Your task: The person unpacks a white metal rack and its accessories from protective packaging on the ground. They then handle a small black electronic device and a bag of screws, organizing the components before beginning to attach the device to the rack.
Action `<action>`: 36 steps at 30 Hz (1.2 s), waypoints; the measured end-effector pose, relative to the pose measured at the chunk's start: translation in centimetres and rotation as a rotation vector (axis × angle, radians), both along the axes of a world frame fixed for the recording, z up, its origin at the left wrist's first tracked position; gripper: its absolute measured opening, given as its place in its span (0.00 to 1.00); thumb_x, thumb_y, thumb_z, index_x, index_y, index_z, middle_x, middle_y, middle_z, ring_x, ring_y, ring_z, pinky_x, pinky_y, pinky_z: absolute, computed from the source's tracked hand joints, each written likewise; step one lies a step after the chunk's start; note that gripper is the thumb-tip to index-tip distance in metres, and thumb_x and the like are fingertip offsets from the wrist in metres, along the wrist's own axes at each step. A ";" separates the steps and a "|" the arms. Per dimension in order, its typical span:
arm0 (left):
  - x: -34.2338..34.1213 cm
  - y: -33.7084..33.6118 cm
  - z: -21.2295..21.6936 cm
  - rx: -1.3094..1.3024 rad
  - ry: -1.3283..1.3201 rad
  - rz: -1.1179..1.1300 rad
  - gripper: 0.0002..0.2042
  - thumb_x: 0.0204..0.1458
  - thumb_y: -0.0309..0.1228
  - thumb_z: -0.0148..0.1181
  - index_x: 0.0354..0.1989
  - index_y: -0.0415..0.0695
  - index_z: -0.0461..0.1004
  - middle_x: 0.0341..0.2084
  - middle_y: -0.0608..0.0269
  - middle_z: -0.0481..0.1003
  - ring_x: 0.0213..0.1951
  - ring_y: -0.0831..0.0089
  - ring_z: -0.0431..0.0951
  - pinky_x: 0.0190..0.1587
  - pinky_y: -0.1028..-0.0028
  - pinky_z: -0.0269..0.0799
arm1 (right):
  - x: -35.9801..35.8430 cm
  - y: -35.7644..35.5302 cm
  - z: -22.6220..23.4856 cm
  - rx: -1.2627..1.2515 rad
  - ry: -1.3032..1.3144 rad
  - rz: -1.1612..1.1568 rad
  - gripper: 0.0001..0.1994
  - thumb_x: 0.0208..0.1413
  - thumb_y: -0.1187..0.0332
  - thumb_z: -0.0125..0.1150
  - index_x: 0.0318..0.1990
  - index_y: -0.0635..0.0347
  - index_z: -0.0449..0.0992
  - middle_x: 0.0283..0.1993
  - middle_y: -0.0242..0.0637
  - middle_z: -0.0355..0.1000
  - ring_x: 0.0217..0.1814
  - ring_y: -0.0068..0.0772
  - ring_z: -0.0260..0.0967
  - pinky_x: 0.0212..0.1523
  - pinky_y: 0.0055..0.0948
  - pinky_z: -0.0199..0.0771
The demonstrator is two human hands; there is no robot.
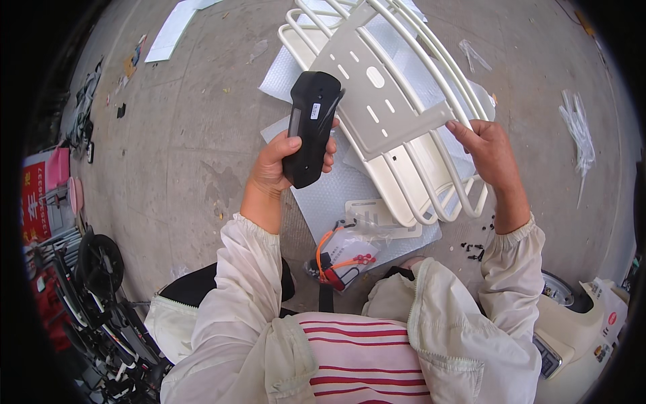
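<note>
My left hand (pixel 293 158) is closed around a long black plastic housing (pixel 311 128) with a small white label and screw holes on the side I see. The housing is held up beside a cream metal rack (pixel 457 87) of bent tubes. A flat slotted plate (pixel 367 87) lies across the rack's tubes, and the housing's upper end overlaps its left edge in view. My right hand (pixel 488 151) grips the rack near the plate's right corner, thumb on top; its other fingers are partly hidden. I cannot tell whether the housing touches the plate.
White bubble wrap (pixel 316 198) lies under the rack. Near my feet are a clear bag of parts (pixel 341 259) with an orange cord and a small slotted plate (pixel 363 209). Black bolts (pixel 476 252) lie scattered at right. A cream scooter body (pixel 585 330) and a wheel (pixel 104 262) flank me.
</note>
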State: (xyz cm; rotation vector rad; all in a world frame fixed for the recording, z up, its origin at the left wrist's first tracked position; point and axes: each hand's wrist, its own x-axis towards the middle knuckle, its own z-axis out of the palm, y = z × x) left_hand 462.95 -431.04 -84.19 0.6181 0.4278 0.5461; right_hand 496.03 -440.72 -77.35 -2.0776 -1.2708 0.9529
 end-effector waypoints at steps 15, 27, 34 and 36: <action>1.6 1.7 2.7 1.497 0.920 0.504 0.32 0.36 0.04 0.51 0.46 0.55 0.78 0.58 0.56 0.54 0.63 0.51 0.60 0.63 0.60 0.64 | 0.0 0.1 0.0 -0.006 -0.002 0.004 0.26 0.55 0.50 0.64 0.17 0.65 0.75 0.12 0.32 0.64 0.14 0.20 0.56 0.17 0.27 0.57; 5.1 -1.7 -2.3 1.261 0.842 0.411 0.31 0.41 0.06 0.50 0.48 0.58 0.78 0.58 0.51 0.56 0.55 0.53 0.69 0.57 0.63 0.73 | -0.5 -0.2 -0.1 -0.014 0.027 -0.005 0.28 0.55 0.48 0.63 0.15 0.65 0.72 0.11 0.30 0.60 0.14 0.19 0.53 0.18 0.27 0.55; 6.6 -2.7 -3.7 1.226 0.839 0.387 0.32 0.42 0.06 0.50 0.50 0.60 0.78 0.59 0.51 0.57 0.60 0.51 0.64 0.62 0.62 0.68 | -0.5 -0.2 -0.8 -0.009 0.020 0.012 0.29 0.56 0.48 0.63 0.13 0.64 0.68 0.11 0.27 0.55 0.16 0.19 0.47 0.17 0.28 0.52; 6.8 -2.8 -3.9 1.237 0.833 0.414 0.30 0.42 0.07 0.51 0.51 0.57 0.77 0.59 0.51 0.57 0.59 0.51 0.64 0.61 0.62 0.69 | -0.5 -0.3 -0.9 -0.002 0.030 0.004 0.29 0.57 0.48 0.62 0.13 0.63 0.67 0.11 0.27 0.54 0.16 0.19 0.46 0.17 0.28 0.51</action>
